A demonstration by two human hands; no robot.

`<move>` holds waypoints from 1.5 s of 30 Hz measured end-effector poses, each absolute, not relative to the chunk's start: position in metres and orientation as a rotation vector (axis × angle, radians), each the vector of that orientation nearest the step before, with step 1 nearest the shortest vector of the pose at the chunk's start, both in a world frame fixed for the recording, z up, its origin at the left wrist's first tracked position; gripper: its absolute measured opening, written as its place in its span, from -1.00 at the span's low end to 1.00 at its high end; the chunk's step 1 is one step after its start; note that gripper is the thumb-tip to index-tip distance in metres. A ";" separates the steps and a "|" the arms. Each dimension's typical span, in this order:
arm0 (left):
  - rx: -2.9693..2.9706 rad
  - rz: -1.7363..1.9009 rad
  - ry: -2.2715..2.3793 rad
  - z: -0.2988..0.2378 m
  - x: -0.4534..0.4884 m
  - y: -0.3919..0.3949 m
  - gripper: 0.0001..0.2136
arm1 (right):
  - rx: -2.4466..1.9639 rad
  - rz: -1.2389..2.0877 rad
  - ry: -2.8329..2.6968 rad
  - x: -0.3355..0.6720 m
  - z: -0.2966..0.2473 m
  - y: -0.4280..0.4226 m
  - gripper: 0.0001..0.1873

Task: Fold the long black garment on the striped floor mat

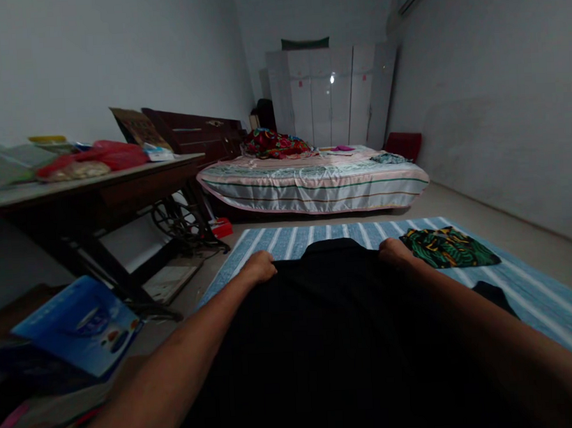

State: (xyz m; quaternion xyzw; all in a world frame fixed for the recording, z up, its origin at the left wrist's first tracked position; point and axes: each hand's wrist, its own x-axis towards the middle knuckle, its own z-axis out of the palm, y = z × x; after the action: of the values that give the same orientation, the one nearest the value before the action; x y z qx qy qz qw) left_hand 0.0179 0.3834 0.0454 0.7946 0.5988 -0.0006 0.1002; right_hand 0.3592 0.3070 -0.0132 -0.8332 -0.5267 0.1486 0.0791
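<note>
A black collared shirt [330,326] is stretched between my two hands, its collar at the far end. My left hand [260,267] is closed on the cloth at the left shoulder. At the right shoulder, my right hand [394,253] grips it in the same way. Beneath and beyond the shirt spreads a blue and white striped sheet [287,239]. Just right of my right hand, a folded green, black and yellow patterned garment [448,247] lies on the sheet. Part of a dark cloth [496,297] shows beyond my right forearm; I cannot tell whether it belongs to the shirt.
A bed [313,190] with a red flowered blanket [275,144] stands ahead, with white wardrobes [321,97] behind. Along the left are a sewing machine table [121,184] bearing plastic bags and a blue box [83,327] on the floor. A red chair [404,145] stands by the right wall.
</note>
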 end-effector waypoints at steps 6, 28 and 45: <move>2.572 0.169 1.973 0.127 0.040 0.403 -0.70 | -2.472 0.119 -1.523 0.352 0.050 0.324 -0.70; 2.726 0.193 1.516 -0.033 0.064 0.389 -0.75 | -2.542 0.123 -1.600 0.320 -0.017 0.369 -0.63; 2.634 0.297 1.627 -0.056 0.003 0.409 -0.57 | -2.615 -0.283 -1.833 0.385 -0.012 0.347 -0.70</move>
State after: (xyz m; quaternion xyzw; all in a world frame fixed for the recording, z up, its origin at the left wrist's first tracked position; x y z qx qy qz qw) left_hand 0.0033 0.4094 -0.0557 0.8468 0.5230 0.0955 0.0157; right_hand 0.3849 0.3465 -0.0116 -0.8153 -0.5713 -0.0882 -0.0323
